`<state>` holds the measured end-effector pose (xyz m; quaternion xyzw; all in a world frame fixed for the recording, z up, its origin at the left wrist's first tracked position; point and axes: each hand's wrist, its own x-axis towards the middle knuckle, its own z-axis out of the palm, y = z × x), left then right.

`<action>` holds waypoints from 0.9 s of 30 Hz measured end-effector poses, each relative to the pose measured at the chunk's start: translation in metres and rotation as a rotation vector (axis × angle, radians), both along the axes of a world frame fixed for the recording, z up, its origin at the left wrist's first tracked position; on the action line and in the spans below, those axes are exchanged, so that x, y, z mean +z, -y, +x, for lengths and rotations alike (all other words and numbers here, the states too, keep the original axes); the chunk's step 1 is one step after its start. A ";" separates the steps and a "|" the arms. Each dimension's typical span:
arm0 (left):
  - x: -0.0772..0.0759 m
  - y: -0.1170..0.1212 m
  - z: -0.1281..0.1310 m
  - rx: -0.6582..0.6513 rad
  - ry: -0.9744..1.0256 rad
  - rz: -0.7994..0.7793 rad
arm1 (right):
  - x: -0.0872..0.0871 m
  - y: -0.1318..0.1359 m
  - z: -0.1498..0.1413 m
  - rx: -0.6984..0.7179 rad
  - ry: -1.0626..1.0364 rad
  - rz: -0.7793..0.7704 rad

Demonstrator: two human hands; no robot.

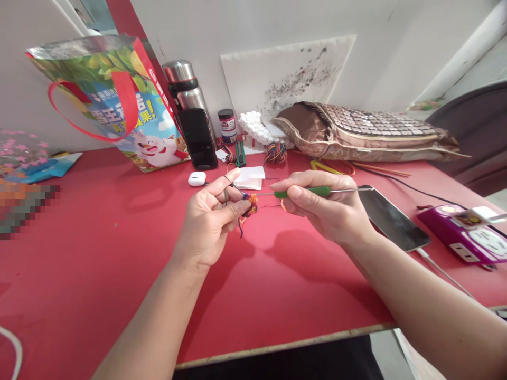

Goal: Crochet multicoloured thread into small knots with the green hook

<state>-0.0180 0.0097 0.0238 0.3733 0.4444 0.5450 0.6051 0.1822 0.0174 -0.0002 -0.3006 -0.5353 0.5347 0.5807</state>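
Observation:
My left hand (214, 216) pinches a small multicoloured crochet piece (251, 205) between thumb and fingers, with dark yarn looped over its raised fingers. A short dark yarn end dangles below the piece. In my right hand (327, 208) is a crochet hook (303, 192) with a green grip, held like a pen. The hook's thin metal tip reaches left to the crochet piece; its other metal end sticks out to the right. Behind the hands lies a ball of multicoloured yarn (275, 152) on the red table (138, 253).
A folded white paper (249, 178) and a white earbud case (197, 179) lie just beyond my hands. Further back stand a phone (198, 140), a steel flask (189, 89), a jar (227, 126) and a printed bag (119, 105). A charging phone (392, 219) and purple power strip (463, 235) sit right.

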 end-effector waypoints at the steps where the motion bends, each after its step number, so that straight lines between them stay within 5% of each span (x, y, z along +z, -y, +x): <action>1: 0.000 0.000 0.000 -0.003 -0.006 0.003 | 0.000 0.000 0.001 0.004 0.002 0.005; 27: -0.005 0.002 -0.002 -0.175 0.038 -0.022 | 0.010 -0.007 0.014 0.159 0.038 -0.050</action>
